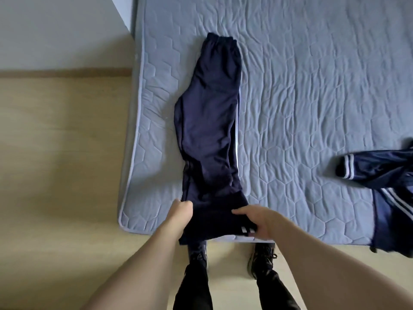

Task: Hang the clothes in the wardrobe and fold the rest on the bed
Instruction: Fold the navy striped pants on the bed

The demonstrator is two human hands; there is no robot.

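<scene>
Head view shows your navy trousers laid lengthwise on the blue quilted mattress, near its left edge, legs folded together, waistband at the far end and cuffs hanging just over the near edge. Your left hand grips the left side of the cuffs with curled fingers. Your right hand holds the right side, fingers curled over the cloth. A navy jacket with white stripes lies crumpled at the right, well apart.
</scene>
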